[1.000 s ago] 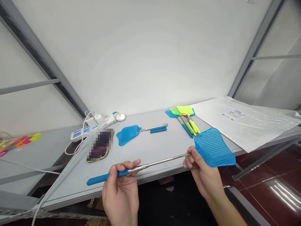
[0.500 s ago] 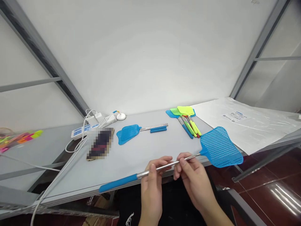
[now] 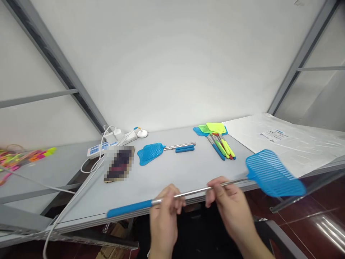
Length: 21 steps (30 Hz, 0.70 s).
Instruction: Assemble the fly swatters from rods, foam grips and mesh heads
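Observation:
Across the front of the table I hold a telescopic fly swatter (image 3: 194,192) with a metal rod, a blue grip at the left and a blue mesh head at the right, which is smeared by motion. My left hand (image 3: 165,216) is closed on the rod just beside the blue grip. Further along, my right hand (image 3: 229,201) pinches the thinner rod, short of the head. Behind my hands lie blue swatter heads (image 3: 151,153) on metal rods, with loose blue grips (image 3: 184,148) alongside.
A pile of blue, green, yellow and red fly swatters (image 3: 217,133) lies at the back. White plastic sheeting (image 3: 291,136) covers the right side. At the left are a power strip (image 3: 98,149) with white cables and a pixelated object (image 3: 120,165). Colourful items (image 3: 29,158) lie on the far-left shelf.
My hands have moved apart, and the swatter's rod is drawn out longer. Its head has moved to the right, its grip slightly left. The view has shifted a little.

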{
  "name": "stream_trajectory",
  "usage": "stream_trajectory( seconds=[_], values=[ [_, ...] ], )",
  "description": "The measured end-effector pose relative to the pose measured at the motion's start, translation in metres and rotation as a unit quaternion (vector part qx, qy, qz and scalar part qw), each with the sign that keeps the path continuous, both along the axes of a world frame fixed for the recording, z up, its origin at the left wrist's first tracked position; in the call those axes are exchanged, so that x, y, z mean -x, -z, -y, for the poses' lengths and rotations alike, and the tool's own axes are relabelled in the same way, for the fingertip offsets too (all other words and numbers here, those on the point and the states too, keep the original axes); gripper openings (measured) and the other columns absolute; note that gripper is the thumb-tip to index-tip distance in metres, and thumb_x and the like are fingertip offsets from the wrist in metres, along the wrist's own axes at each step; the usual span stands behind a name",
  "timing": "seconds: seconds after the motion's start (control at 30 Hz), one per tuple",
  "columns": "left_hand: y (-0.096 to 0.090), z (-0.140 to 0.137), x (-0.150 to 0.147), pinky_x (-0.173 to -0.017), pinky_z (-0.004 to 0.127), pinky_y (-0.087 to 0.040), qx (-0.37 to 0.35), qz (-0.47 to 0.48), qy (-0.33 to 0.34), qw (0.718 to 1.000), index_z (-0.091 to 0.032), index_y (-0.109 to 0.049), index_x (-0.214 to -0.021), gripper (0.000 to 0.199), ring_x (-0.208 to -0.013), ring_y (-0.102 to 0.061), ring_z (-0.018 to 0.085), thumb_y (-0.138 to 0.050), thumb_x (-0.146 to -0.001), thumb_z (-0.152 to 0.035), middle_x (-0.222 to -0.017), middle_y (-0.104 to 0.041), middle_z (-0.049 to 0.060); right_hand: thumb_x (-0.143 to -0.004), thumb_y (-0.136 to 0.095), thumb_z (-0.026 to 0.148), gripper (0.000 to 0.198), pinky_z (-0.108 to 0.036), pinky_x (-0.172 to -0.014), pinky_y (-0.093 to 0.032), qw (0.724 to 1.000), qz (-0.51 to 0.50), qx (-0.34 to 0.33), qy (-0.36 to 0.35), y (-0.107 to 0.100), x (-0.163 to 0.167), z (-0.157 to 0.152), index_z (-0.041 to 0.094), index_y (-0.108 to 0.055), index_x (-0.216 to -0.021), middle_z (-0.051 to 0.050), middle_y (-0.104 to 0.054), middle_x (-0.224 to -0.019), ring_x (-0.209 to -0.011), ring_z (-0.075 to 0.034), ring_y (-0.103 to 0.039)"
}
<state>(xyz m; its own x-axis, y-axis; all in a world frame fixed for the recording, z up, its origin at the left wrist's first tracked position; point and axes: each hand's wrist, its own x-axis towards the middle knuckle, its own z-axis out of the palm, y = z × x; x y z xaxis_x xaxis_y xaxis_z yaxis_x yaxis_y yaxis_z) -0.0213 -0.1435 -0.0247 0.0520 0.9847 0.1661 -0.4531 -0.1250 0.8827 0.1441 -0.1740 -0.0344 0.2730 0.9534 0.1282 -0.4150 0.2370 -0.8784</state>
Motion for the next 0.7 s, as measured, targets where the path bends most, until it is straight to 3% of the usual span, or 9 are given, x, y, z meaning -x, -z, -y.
stream_trajectory(
  seconds=[0.1, 0.17, 0.3, 0.5, 0.57, 0.7],
  values=[
    [-0.009, -0.008, 0.025, -0.055, 0.027, -0.039, -0.012, 0.054, -0.090, 0.994, -0.019, -0.035, -0.049, 0.041, -0.056, -0.040, 0.013, -0.055, -0.084, -0.024, -0.055, -0.035, -0.001, -0.084, -0.069, 0.041, 0.021, -0.026, -0.055, -0.045, 0.995, -0.050, 0.002, 0.090, -0.006, -0.029, -0.001, 0.020, -0.067, -0.084, 0.003, -0.050, -0.057, -0.057, -0.012, -0.050],
    [-0.013, -0.012, 0.035, -0.055, 0.028, -0.040, -0.023, 0.059, -0.109, 0.992, -0.019, -0.035, -0.047, 0.040, -0.055, -0.040, 0.013, -0.056, -0.082, -0.021, -0.054, -0.036, -0.001, -0.081, -0.072, 0.041, 0.022, -0.026, -0.053, -0.045, 0.991, -0.066, 0.010, 0.116, -0.009, -0.046, -0.001, 0.020, -0.067, -0.082, 0.003, -0.047, -0.058, -0.057, -0.012, -0.048],
    [-0.015, -0.012, 0.029, -0.050, 0.027, -0.040, -0.004, 0.104, -0.102, 0.989, -0.019, -0.035, -0.048, 0.040, -0.050, -0.037, 0.011, -0.055, -0.084, -0.023, -0.055, -0.036, -0.002, -0.078, -0.074, 0.043, 0.024, -0.027, -0.053, -0.045, 0.989, -0.075, 0.011, 0.124, -0.011, -0.059, 0.000, 0.020, -0.068, -0.083, 0.003, -0.046, -0.059, -0.058, -0.012, -0.048],
    [-0.011, 0.000, -0.008, -0.053, 0.027, -0.042, 0.090, 0.186, -0.042, 0.977, -0.019, -0.036, -0.058, 0.040, -0.048, -0.033, 0.009, -0.051, -0.092, -0.034, -0.057, -0.034, -0.005, -0.078, -0.075, 0.040, 0.022, -0.023, -0.054, -0.044, 0.979, -0.127, 0.007, 0.162, -0.010, -0.050, -0.009, 0.022, -0.067, -0.088, 0.005, -0.045, -0.061, -0.057, -0.009, -0.046],
    [-0.007, 0.006, -0.021, -0.056, 0.028, -0.043, 0.108, 0.176, -0.009, 0.978, -0.019, -0.037, -0.059, 0.041, -0.049, -0.033, 0.009, -0.052, -0.093, -0.037, -0.056, -0.034, -0.006, -0.080, -0.073, 0.041, 0.022, -0.024, -0.057, -0.045, 0.984, -0.103, 0.014, 0.143, -0.009, -0.035, -0.009, 0.022, -0.068, -0.090, 0.004, -0.049, -0.061, -0.059, -0.010, -0.049],
    [0.001, 0.014, -0.039, -0.060, 0.028, -0.042, 0.121, 0.136, 0.063, 0.981, -0.019, -0.038, -0.060, 0.043, -0.052, -0.040, 0.011, -0.047, -0.095, -0.044, -0.054, -0.040, -0.004, -0.089, -0.061, 0.045, 0.025, -0.027, -0.060, -0.044, 1.000, -0.022, 0.019, 0.009, -0.004, 0.004, -0.003, 0.021, -0.065, -0.087, 0.002, -0.056, -0.060, -0.059, -0.013, -0.053]
  ],
)
